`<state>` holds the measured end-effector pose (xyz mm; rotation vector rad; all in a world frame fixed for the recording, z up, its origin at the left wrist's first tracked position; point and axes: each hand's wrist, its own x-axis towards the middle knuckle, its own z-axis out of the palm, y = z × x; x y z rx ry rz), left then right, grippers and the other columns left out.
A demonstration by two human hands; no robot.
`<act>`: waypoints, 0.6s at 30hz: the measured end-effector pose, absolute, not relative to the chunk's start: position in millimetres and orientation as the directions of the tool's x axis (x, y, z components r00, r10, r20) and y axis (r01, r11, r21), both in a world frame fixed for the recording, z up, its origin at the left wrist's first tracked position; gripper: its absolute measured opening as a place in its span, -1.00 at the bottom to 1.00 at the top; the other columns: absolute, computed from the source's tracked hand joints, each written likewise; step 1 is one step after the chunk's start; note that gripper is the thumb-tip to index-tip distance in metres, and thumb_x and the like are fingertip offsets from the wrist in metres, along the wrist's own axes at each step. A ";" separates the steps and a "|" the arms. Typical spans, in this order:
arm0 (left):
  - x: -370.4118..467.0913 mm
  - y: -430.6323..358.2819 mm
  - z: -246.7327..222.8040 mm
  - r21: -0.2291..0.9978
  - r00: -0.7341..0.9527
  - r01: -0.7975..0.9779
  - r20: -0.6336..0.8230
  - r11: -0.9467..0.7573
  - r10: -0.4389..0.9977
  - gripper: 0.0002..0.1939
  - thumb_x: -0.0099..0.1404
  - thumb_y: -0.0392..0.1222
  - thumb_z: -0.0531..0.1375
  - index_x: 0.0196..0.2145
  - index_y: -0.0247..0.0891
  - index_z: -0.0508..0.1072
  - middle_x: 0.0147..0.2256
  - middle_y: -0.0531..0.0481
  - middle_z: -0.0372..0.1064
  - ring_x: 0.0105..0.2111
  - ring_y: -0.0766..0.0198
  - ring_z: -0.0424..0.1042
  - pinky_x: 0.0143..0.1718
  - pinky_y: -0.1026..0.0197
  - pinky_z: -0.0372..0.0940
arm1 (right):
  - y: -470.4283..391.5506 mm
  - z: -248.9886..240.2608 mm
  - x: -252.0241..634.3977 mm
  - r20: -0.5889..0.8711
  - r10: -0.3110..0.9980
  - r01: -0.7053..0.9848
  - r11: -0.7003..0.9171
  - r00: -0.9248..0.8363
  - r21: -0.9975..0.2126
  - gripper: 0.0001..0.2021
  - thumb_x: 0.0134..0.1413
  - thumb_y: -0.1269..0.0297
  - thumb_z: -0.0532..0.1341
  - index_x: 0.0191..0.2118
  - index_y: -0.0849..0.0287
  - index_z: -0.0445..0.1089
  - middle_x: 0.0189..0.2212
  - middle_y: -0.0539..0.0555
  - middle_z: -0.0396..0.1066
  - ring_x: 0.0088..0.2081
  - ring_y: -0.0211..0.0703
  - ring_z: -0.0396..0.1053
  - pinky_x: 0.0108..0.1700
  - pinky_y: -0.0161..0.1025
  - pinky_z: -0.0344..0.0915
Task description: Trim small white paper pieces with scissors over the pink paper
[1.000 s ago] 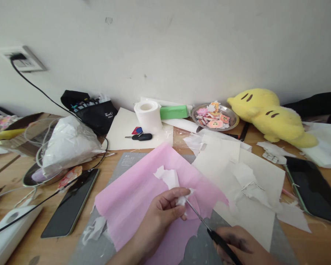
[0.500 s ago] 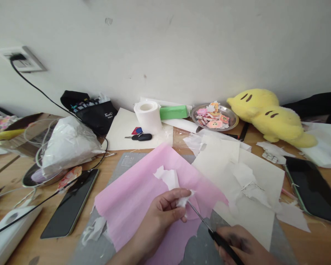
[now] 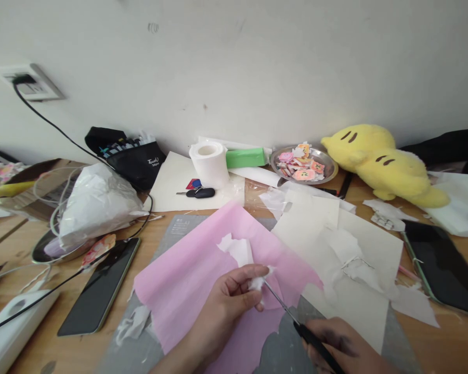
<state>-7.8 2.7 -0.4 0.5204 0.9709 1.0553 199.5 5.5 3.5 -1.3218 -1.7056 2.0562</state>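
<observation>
My left hand [image 3: 237, 293], thumb and fingers closed, pinches a small crumpled white wad [image 3: 257, 283], perhaps tissue or stuffing. In my right hand [image 3: 339, 343] is a slim black-handled metal tool [image 3: 284, 306]. Its thin tip touches the wad; the tip's exact form is too small to tell. Just behind the fingertips shows a small rounded pink piece [image 3: 273, 291], partly hidden. Below lies a large pink sheet [image 3: 187, 280] with a cut, wavy edge, bearing a torn white scrap [image 3: 239, 250].
A grey cutting mat [image 3: 284, 337] lies beneath the sheet. Cream paper [image 3: 370, 306] with scraps is at right, between mat and a phone [image 3: 444, 265]. Another phone [image 3: 101, 285] lies left. Behind stand a white roll [image 3: 208, 166], keys [image 3: 198, 193], a metal dish [image 3: 331, 169] and yellow plush [image 3: 378, 161].
The tool's tip has shifted slightly left and up against the white wad, my right hand moving with it. My left hand has barely moved.
</observation>
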 end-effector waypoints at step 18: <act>-7.8 2.6 1.2 0.767 0.156 -0.466 -0.418 0.440 0.895 -0.69 -0.07 -0.20 0.43 -0.29 -0.19 0.60 -0.53 0.10 0.38 -0.54 0.45 0.26 -0.41 0.39 0.16 | 6.3 0.7 199.9 -0.504 0.598 0.407 -0.302 -0.623 -0.862 -0.44 -0.07 -0.33 0.01 -0.59 0.15 0.12 -0.65 -0.10 -0.05 -0.58 -0.32 -0.06 -0.56 -0.35 -0.11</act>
